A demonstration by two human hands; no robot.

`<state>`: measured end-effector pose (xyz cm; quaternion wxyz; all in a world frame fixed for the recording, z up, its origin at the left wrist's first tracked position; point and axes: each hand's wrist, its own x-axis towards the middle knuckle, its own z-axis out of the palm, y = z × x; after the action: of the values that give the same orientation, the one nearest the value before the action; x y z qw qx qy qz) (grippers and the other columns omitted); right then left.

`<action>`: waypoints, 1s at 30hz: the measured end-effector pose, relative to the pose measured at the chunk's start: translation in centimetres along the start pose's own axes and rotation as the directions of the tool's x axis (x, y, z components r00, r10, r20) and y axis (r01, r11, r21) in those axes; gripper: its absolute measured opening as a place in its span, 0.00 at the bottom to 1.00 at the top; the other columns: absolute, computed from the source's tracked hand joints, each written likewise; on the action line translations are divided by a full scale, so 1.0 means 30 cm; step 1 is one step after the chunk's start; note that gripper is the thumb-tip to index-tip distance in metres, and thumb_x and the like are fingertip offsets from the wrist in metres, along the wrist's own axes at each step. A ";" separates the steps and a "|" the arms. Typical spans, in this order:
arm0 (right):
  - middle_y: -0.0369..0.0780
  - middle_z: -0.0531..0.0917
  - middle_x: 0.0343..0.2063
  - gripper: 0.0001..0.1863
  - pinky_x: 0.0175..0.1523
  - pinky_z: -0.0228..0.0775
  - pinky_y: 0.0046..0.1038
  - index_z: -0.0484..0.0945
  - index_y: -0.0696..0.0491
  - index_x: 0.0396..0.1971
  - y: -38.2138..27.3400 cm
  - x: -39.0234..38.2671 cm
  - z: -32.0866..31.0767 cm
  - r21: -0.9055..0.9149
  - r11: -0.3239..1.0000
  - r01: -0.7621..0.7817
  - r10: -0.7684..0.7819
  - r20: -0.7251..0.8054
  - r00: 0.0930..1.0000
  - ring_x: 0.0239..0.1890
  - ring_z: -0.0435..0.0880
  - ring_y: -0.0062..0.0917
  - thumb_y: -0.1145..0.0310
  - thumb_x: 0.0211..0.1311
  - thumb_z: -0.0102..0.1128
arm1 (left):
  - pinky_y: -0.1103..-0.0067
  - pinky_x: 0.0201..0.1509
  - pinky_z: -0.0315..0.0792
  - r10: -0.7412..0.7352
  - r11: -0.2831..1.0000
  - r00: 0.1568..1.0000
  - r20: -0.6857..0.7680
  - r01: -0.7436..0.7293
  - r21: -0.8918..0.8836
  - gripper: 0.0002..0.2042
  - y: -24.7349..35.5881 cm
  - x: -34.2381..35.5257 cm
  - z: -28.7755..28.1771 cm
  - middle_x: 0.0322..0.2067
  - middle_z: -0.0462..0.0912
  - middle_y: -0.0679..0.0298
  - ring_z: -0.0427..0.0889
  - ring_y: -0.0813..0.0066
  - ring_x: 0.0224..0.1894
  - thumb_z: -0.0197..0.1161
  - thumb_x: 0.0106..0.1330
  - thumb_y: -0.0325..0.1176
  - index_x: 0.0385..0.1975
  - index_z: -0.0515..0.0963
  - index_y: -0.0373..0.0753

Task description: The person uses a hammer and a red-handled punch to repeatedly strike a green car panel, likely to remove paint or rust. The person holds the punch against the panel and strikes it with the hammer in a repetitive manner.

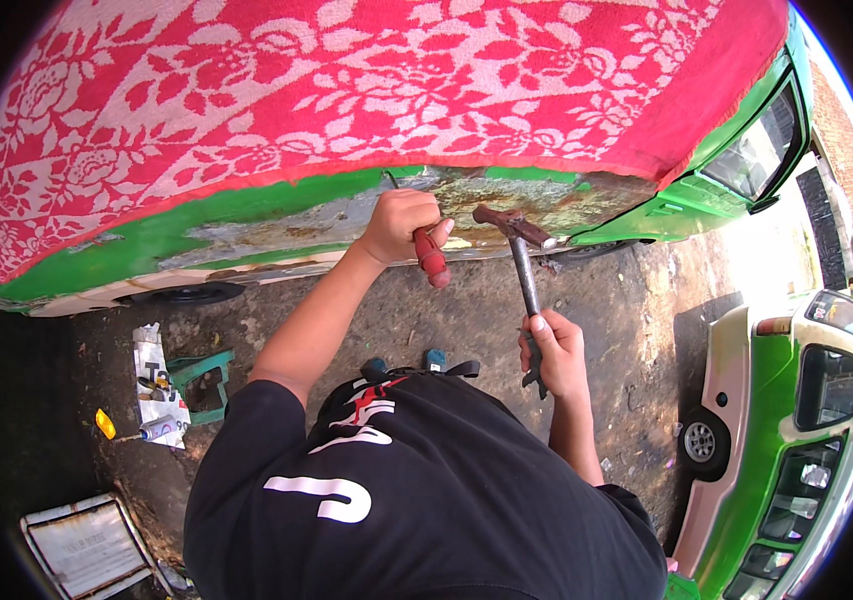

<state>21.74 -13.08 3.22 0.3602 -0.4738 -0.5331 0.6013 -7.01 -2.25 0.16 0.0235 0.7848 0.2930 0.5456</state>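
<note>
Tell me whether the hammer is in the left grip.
No, the right grip holds the hammer, while the left grip holds a red-handled tool.

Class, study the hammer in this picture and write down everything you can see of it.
The hammer has a reddish-brown, rusty-looking head, one end of which shines pale, and a slim grey handle that looks like metal. The right hand closes around the handle's darker lower part, whose uneven end sticks out. The head points away from the person, near the vehicle's patchy side; whether they touch is unclear.
</note>
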 end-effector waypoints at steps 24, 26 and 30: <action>0.34 0.74 0.17 0.18 0.21 0.65 0.21 0.75 0.59 0.27 -0.013 -0.004 -0.016 -0.019 1.000 0.011 -0.011 0.009 1.000 0.16 0.74 0.17 0.58 0.71 0.55 | 0.68 0.19 0.61 -0.047 0.999 0.999 -0.002 0.047 0.009 0.16 0.006 0.005 -0.017 0.13 0.63 0.61 0.66 0.61 0.15 0.66 0.50 0.26 0.13 0.63 0.38; 0.34 0.74 0.17 0.18 0.21 0.65 0.21 0.75 0.59 0.27 -0.010 -0.005 -0.016 -0.025 0.999 0.020 -0.020 0.003 1.000 0.16 0.74 0.17 0.58 0.71 0.55 | 0.69 0.19 0.59 -0.050 0.999 0.999 -0.001 0.050 0.010 0.16 0.006 0.012 -0.015 0.13 0.61 0.61 0.65 0.62 0.15 0.65 0.51 0.25 0.13 0.62 0.38; 0.34 0.75 0.15 0.19 0.22 0.66 0.21 0.75 0.59 0.26 0.022 -0.022 -0.006 -0.121 0.983 0.136 -0.137 0.004 0.991 0.17 0.76 0.17 0.58 0.70 0.54 | 0.70 0.19 0.55 -0.086 0.996 0.996 -0.021 0.087 0.023 0.17 0.000 0.036 -0.004 0.13 0.57 0.61 0.60 0.64 0.14 0.63 0.55 0.23 0.13 0.59 0.36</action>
<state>22.15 -13.75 2.71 0.3722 -0.4584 -0.5991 0.5408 -6.85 -1.75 1.11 0.0349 0.7660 0.3333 0.5486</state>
